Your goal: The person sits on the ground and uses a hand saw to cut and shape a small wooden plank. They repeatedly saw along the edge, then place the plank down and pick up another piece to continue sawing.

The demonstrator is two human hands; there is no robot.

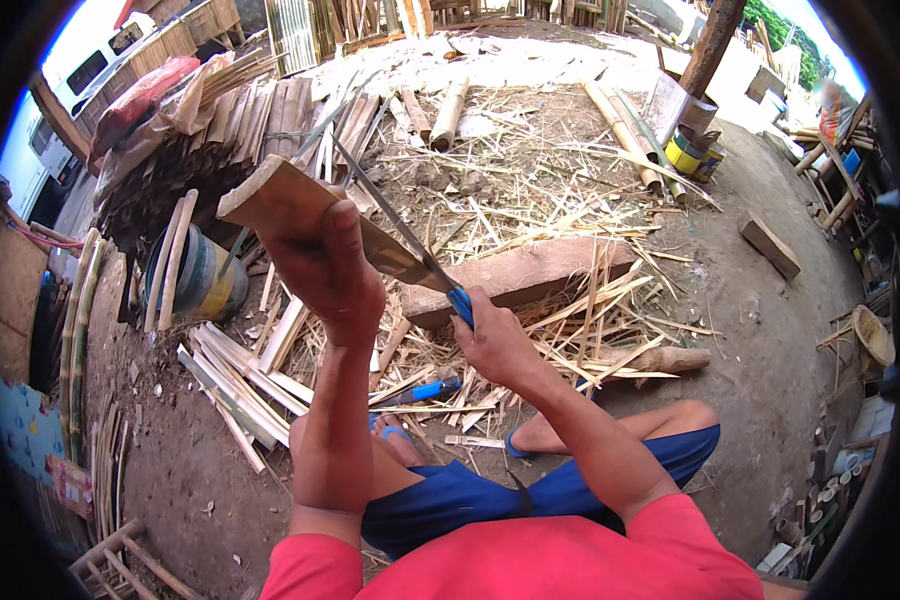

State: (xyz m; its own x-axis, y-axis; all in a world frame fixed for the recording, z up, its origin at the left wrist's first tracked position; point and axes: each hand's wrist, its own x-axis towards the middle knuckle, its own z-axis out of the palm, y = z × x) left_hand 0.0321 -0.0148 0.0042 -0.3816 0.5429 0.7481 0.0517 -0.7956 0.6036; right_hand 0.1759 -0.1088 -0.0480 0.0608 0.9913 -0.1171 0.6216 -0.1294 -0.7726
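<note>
My left hand (332, 265) is raised and closed round a wide split bamboo slat (275, 195). The slat slants from upper left down toward my right hand. My right hand (495, 342) grips the blue handle of a long-bladed knife (390, 213). The narrow blade points up and to the left, close along the slat's far side; whether its edge touches the bamboo I cannot tell. Beyond my right hand a thick wooden block (530, 275) lies among shavings. A second tool with a blue and black handle (422, 391) rests on the ground by my foot.
Thin bamboo strips (250, 375) lie in a bundle at the left, below a bucket (202, 272) with sticks leaning on it. Stacked bamboo slats (240, 125) fill the back left. A loose wood block (770, 245) and yellow cans (684, 155) stand at the right.
</note>
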